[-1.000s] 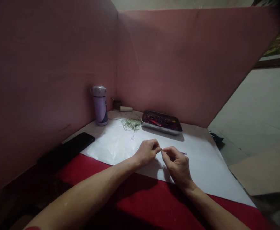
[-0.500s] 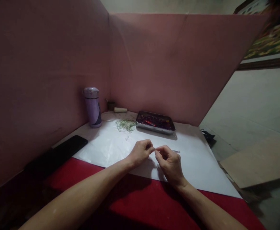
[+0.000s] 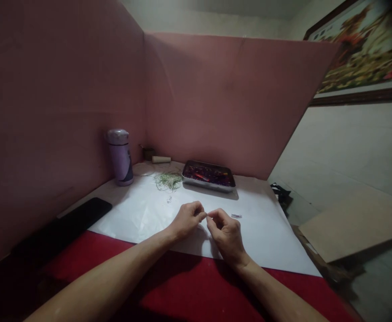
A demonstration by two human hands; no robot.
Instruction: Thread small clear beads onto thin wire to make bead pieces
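a white sheet (image 3: 266, 241) covers most of the table, smooth and faintly glossy with soft creases toward the left, and a red cloth (image 3: 189, 286) shows along the near edge. two flat, matte pink panels, one at the left (image 3: 65, 89) and one at the back (image 3: 222, 103), meet in a corner behind it. to the right there is a pale wall (image 3: 350, 147) with a framed picture (image 3: 366, 53), and a flat tan board (image 3: 350, 223) lies tilted below.

the left hand (image 3: 189, 219) and right hand (image 3: 227, 232) meet above the sheet, near its front edge. on each, thumb and forefinger are pinched narrow, the two pairs of tips nearly touching; i cannot tell what they hold, as anything there is too small to make out. a small pale strip (image 3: 236, 216) lies just beside the right hand. beyond the left are a few tiny shiny bits (image 3: 169, 199) and a loose, wiry tangle of green thread (image 3: 168, 181).

next to the thread sits a shallow metal tray (image 3: 209, 184), rectangular with rounded corners, its contents dark and glossy. farther back are a pale, rounded roll (image 3: 161, 159) and an upright purple bottle (image 3: 119, 156).
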